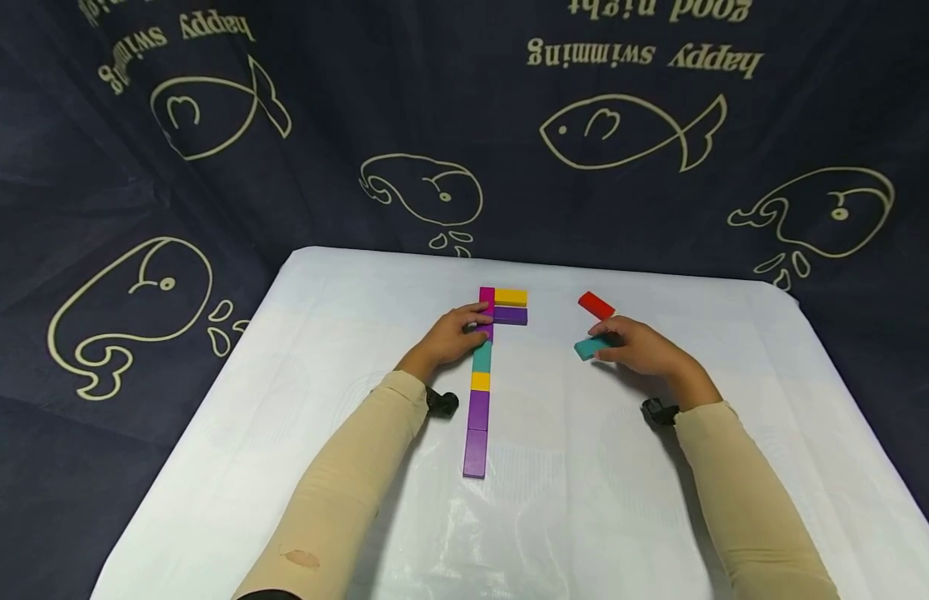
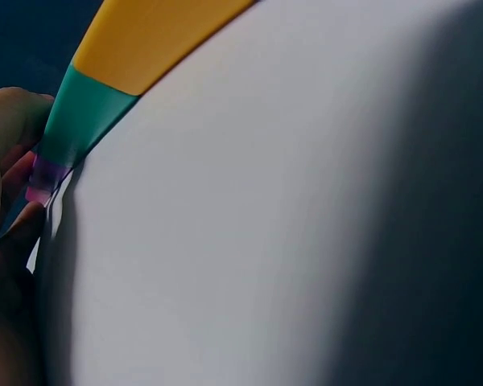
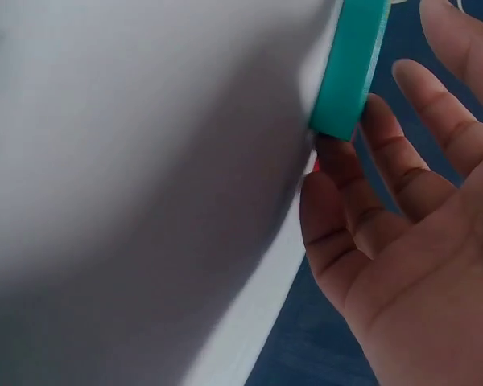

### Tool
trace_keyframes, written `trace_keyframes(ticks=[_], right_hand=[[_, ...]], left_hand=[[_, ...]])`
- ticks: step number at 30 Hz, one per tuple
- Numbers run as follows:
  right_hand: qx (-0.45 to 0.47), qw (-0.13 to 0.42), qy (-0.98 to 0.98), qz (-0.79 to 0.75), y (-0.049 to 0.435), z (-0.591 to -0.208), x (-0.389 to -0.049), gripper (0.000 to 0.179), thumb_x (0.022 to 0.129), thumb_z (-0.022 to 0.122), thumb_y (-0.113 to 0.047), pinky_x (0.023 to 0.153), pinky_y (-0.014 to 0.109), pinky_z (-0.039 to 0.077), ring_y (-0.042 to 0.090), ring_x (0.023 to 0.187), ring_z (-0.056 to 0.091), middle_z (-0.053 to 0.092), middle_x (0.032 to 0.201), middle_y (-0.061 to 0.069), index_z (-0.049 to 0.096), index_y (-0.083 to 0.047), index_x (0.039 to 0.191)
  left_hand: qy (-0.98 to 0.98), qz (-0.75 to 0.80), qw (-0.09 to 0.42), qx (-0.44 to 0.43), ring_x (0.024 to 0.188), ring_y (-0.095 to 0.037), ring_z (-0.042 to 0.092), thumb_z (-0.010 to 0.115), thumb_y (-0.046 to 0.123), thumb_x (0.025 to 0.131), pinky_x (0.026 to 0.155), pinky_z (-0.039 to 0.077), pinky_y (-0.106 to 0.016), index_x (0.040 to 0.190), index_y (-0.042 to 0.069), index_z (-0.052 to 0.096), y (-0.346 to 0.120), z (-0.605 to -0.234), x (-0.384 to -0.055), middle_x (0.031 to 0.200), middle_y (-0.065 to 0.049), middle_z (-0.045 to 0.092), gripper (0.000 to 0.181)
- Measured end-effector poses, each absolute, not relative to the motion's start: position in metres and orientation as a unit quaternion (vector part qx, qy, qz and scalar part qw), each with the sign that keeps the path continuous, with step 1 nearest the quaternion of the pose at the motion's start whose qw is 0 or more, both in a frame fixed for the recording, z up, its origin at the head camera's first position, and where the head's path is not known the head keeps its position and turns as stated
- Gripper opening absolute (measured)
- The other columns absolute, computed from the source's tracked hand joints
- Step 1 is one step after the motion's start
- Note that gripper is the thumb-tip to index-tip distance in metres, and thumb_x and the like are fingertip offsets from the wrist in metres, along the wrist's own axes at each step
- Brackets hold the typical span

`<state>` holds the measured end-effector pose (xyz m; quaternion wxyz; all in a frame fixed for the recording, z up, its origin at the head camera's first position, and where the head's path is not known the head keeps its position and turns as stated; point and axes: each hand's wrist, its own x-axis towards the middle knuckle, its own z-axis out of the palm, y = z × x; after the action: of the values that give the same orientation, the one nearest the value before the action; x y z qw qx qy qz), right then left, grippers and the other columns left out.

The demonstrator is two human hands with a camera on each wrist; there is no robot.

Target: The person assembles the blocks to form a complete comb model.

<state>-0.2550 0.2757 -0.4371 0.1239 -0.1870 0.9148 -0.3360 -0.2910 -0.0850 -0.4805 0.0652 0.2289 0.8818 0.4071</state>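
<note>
A column of flat blocks lies on the white table, with a magenta block (image 1: 486, 294) at its far end, then purple, a teal block (image 1: 481, 358), a small yellow block (image 1: 481, 382) and two purple blocks. My left hand (image 1: 451, 333) rests at its left side, its fingertips touching the magenta and purple part. A yellow block (image 1: 511, 297) and a purple block (image 1: 511, 316) branch off rightward there. My right hand (image 1: 644, 346) has its fingers at the near end of a loose teal block (image 3: 350, 72). In the right wrist view, the thumb stands apart from that block.
Beyond the right hand, a red block (image 1: 596, 305) lies at a slant. A dark cloth (image 1: 404, 108) with fish and whale drawings hangs behind the white table (image 1: 284, 467). Both wrists wear small black devices.
</note>
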Motion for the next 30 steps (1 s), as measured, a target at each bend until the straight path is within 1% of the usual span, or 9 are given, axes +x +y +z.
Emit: trace_keyframes(ticks=[5, 10, 13, 18, 23, 27, 30], right_hand=[[-0.192, 0.12, 0.916, -0.331, 0.276, -0.441, -0.257, 0.034, 0.093, 0.067, -0.008, 0.098, 0.051, 0.042, 0.035, 0.11, 0.049, 0.055, 0.126, 0.021, 0.061, 0.0, 0.126], [-0.199, 0.119, 0.917, -0.326, 0.273, -0.443, -0.259, 0.03, 0.093, 0.066, -0.005, 0.092, 0.046, 0.044, 0.033, 0.106, 0.051, 0.055, 0.122, 0.02, 0.062, -0.001, 0.122], [-0.201, 0.119, 0.918, -0.32, 0.273, -0.446, -0.26, 0.027, 0.093, 0.066, -0.004, 0.09, 0.045, 0.044, 0.033, 0.104, 0.051, 0.056, 0.119, 0.019, 0.063, -0.001, 0.119], [-0.198, 0.118, 0.921, -0.315, 0.273, -0.448, -0.26, 0.025, 0.092, 0.066, -0.004, 0.091, 0.047, 0.044, 0.033, 0.105, 0.051, 0.057, 0.118, 0.018, 0.063, -0.003, 0.117], [-0.198, 0.11, 0.923, -0.31, 0.27, -0.447, -0.259, 0.023, 0.093, 0.067, -0.006, 0.094, 0.051, 0.043, 0.035, 0.106, 0.051, 0.058, 0.118, 0.019, 0.063, -0.003, 0.116], [-0.201, 0.099, 0.928, -0.298, 0.264, -0.442, -0.258, 0.023, 0.094, 0.067, -0.009, 0.098, 0.055, 0.041, 0.036, 0.108, 0.051, 0.058, 0.12, 0.02, 0.063, -0.003, 0.116], [-0.202, 0.091, 0.931, -0.292, 0.257, -0.437, -0.257, 0.025, 0.095, 0.067, -0.01, 0.1, 0.056, 0.041, 0.034, 0.11, 0.052, 0.06, 0.121, 0.02, 0.063, -0.003, 0.118]], left_hand=[[0.879, 0.413, 0.067, 0.228, 0.145, -0.023, 0.031, 0.064, 0.015, 0.096, 0.118, 0.024, -0.037, 0.131, 0.006, 0.065, -0.085, -0.479, -0.29, 0.155, -0.001, 0.041, 0.036], [0.879, 0.414, 0.064, 0.226, 0.145, -0.022, 0.032, 0.064, 0.015, 0.096, 0.118, 0.024, -0.036, 0.131, 0.006, 0.065, -0.085, -0.479, -0.29, 0.155, 0.0, 0.042, 0.035], [0.88, 0.413, 0.065, 0.227, 0.145, -0.022, 0.031, 0.064, 0.015, 0.096, 0.118, 0.024, -0.036, 0.131, 0.007, 0.065, -0.085, -0.479, -0.29, 0.155, 0.0, 0.042, 0.035], [0.879, 0.413, 0.07, 0.226, 0.145, -0.023, 0.031, 0.064, 0.016, 0.096, 0.119, 0.023, -0.037, 0.13, 0.007, 0.065, -0.085, -0.48, -0.29, 0.155, 0.0, 0.041, 0.035], [0.879, 0.415, 0.071, 0.223, 0.145, -0.022, 0.031, 0.064, 0.016, 0.096, 0.119, 0.023, -0.036, 0.13, 0.007, 0.065, -0.085, -0.481, -0.29, 0.155, 0.001, 0.041, 0.035], [0.878, 0.42, 0.075, 0.216, 0.145, -0.022, 0.031, 0.064, 0.017, 0.096, 0.119, 0.023, -0.036, 0.13, 0.007, 0.065, -0.085, -0.479, -0.289, 0.155, 0.002, 0.041, 0.035], [0.878, 0.421, 0.077, 0.213, 0.145, -0.021, 0.03, 0.064, 0.017, 0.096, 0.119, 0.023, -0.036, 0.131, 0.008, 0.065, -0.085, -0.479, -0.289, 0.155, 0.003, 0.041, 0.036]])
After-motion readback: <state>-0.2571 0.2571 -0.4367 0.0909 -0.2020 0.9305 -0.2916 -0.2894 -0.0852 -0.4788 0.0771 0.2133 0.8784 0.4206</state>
